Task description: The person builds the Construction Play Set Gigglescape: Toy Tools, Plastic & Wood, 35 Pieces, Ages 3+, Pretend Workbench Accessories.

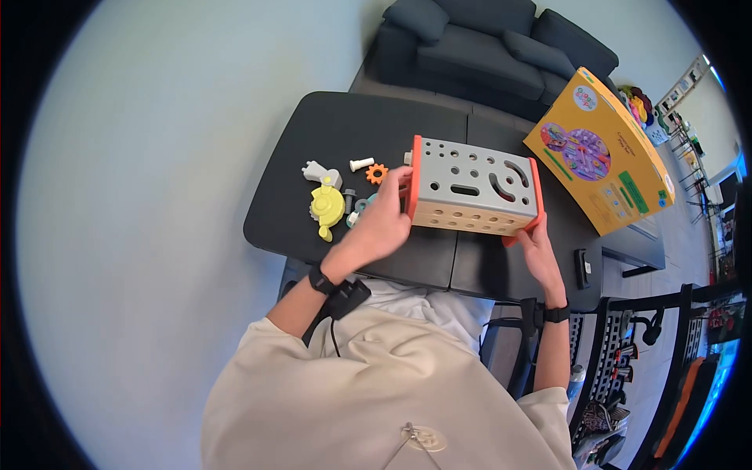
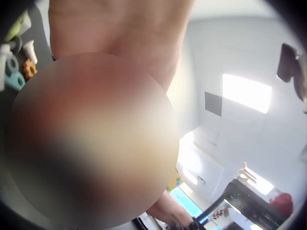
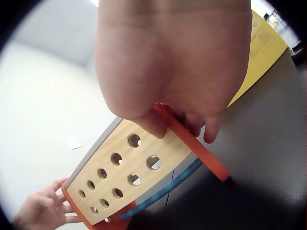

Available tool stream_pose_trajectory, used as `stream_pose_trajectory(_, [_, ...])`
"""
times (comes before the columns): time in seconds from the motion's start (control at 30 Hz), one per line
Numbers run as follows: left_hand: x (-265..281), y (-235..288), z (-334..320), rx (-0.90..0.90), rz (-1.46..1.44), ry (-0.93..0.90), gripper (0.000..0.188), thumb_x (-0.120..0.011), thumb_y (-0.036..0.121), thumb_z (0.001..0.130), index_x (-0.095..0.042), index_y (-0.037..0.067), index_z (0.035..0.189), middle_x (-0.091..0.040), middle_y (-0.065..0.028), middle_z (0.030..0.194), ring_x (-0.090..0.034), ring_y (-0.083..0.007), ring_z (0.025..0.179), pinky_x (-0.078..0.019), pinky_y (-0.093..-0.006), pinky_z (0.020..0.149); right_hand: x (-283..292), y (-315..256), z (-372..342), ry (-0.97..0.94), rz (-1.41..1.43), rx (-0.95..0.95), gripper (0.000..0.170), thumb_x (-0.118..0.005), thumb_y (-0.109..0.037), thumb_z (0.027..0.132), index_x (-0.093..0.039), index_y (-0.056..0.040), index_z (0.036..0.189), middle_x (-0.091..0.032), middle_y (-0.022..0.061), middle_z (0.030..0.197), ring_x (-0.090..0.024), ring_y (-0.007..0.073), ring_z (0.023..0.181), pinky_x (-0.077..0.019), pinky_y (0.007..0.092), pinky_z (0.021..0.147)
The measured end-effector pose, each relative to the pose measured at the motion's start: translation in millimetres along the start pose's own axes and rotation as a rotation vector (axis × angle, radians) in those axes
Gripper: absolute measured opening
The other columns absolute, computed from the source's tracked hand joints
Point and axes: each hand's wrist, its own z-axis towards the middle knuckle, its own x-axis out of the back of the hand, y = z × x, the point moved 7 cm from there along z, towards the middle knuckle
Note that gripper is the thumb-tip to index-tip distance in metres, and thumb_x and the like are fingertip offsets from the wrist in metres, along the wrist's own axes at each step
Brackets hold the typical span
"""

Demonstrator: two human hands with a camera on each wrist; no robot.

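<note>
A toy workbench (image 1: pixel 474 184) with a grey, hole-punched top, pale wooden sides and red-orange end panels is held between both hands over the black table (image 1: pixel 352 117). My left hand (image 1: pixel 380 223) grips its left end panel, fingers at the panel's edge. At the opposite end, my right hand (image 1: pixel 538 251) grips the other panel near its lower corner. The right wrist view shows the wooden side (image 3: pixel 129 167) with rows of round holes and a blue bar (image 3: pixel 165 189) along the underside. A large blurred disc hides the left fingers in the left wrist view.
Left of the workbench lie an orange gear (image 1: pixel 377 173), a white bolt (image 1: pixel 361 164), a yellow toy piece (image 1: pixel 327 205) and several small parts. A yellow box (image 1: pixel 603 157) stands at the right. A small black object (image 1: pixel 582 269) is near the right edge; a sofa (image 1: pixel 486 59) stands beyond.
</note>
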Motion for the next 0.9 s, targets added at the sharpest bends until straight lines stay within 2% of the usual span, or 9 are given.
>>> stream_pose_trajectory(0.03, [16.5, -1.6, 5.6, 0.103, -0.007, 0.006, 0.059, -0.046, -0.012, 0.088, -0.045, 0.0, 0.146, -0.059, -0.0189, 0.142, -0.055, -0.0351, 0.14, -0.0499, -0.0443, 0.11, 1.1, -7.8, -2.3, -0.004, 0.004, 0.002, 0.038, -0.051, -0.009, 0.108, -0.038, -0.0024, 0.142, -0.069, 0.0233, 0.115, -0.07, 0.0371, 0.113, -0.051, 0.0412, 0.102])
stream_pose_trajectory(0.13, [60.0, -23.6, 14.9, -0.062, 0.35, 0.125, 0.042, -0.054, -0.007, 0.092, -0.059, 0.0, 0.133, -0.063, -0.0149, 0.131, -0.06, -0.0339, 0.127, -0.0504, -0.0428, 0.102, 6.2, -24.5, -12.6, -0.045, -0.145, -0.071, 0.034, -0.052, -0.015, 0.108, -0.045, -0.0035, 0.14, -0.074, 0.0238, 0.11, -0.072, 0.0447, 0.107, -0.0542, 0.0441, 0.096])
stream_pose_trajectory(0.2, [76.2, -38.5, 10.6, -0.11, 1.057, 0.249, 0.028, -0.069, 0.005, 0.093, -0.07, 0.002, 0.121, -0.063, -0.0125, 0.124, -0.058, -0.0316, 0.119, -0.0457, -0.0443, 0.101, 13.2, -27.7, -22.4, 0.011, -0.481, -0.084, 0.034, -0.054, -0.022, 0.109, -0.052, -0.0038, 0.137, -0.077, 0.0217, 0.104, -0.072, 0.0464, 0.101, -0.0561, 0.0475, 0.089])
stream_pose_trajectory(0.3, [76.2, -66.6, -0.1, 0.001, 1.216, 0.189, 0.026, -0.078, 0.017, 0.09, -0.076, 0.004, 0.112, -0.062, -0.0118, 0.123, -0.054, -0.0296, 0.122, -0.0399, -0.0469, 0.103, 17.9, -51.2, -34.4, 0.062, -0.6, -0.116, 0.033, -0.057, -0.024, 0.108, -0.057, -0.0044, 0.135, -0.077, 0.0178, 0.101, -0.073, 0.0425, 0.096, -0.0561, 0.0494, 0.083])
stream_pose_trajectory(0.43, [69.6, -79.4, 3.7, 0.045, 1.321, 0.199, 0.022, -0.082, 0.019, 0.087, -0.08, 0.005, 0.103, -0.058, -0.0124, 0.136, -0.047, -0.0338, 0.133, -0.0369, -0.0538, 0.105, 20.8, -56.4, -43.7, 0.081, -0.568, -0.132, 0.032, -0.057, -0.024, 0.108, -0.061, -0.0049, 0.134, -0.077, 0.0172, 0.097, -0.074, 0.0404, 0.094, -0.0559, 0.0489, 0.081])
stream_pose_trajectory(0.63, [74.5, -66.5, 7.2, -0.021, 1.245, 0.271, 0.025, -0.083, 0.021, 0.086, -0.079, 0.006, 0.105, -0.058, -0.0132, 0.14, -0.045, -0.035, 0.137, -0.0357, -0.056, 0.108, 25.8, -67.3, -55.7, 0.096, -0.578, -0.183, 0.027, -0.058, -0.025, 0.107, -0.068, -0.0072, 0.126, -0.075, 0.0182, 0.09, -0.073, 0.0403, 0.088, -0.0552, 0.0475, 0.078])
stream_pose_trajectory(0.77, [81.3, -28.0, 10.5, -0.06, 1.056, 0.334, 0.025, -0.078, 0.02, 0.093, -0.073, 0.004, 0.112, -0.072, -0.0135, 0.109, -0.064, -0.0303, 0.113, -0.035, -0.0548, 0.11, 18.4, -83.9, -61.9, 0.103, -0.474, -0.139, 0.025, -0.059, -0.025, 0.107, -0.07, -0.0055, 0.119, -0.074, 0.0193, 0.089, -0.072, 0.0398, 0.085, -0.0551, 0.0466, 0.076])
stream_pose_trajectory(0.8, [83.8, -10.4, 8.9, -0.048, 0.971, 0.354, 0.024, -0.075, 0.019, 0.097, -0.072, 0.004, 0.116, -0.075, -0.0132, 0.1, -0.071, -0.0306, 0.098, -0.0445, -0.05, 0.105, 14.6, -90.6, -62.6, 0.089, -0.445, -0.117, 0.025, -0.059, -0.025, 0.107, -0.071, -0.0048, 0.118, -0.074, 0.0199, 0.089, -0.073, 0.0396, 0.085, -0.0552, 0.0463, 0.076])
stream_pose_trajectory(0.9, [79.7, 41.3, -2.0, -0.105, 0.682, 0.365, 0.026, -0.075, 0.015, 0.096, -0.071, 0.006, 0.121, -0.076, -0.0135, 0.108, -0.072, -0.0311, 0.098, -0.0543, -0.0438, 0.093, -0.8, -112.0, -67.2, 0.019, -0.308, -0.056, 0.027, -0.06, -0.025, 0.106, -0.071, -0.0052, 0.12, -0.074, 0.0211, 0.091, -0.073, 0.0387, 0.085, -0.0557, 0.0445, 0.076])
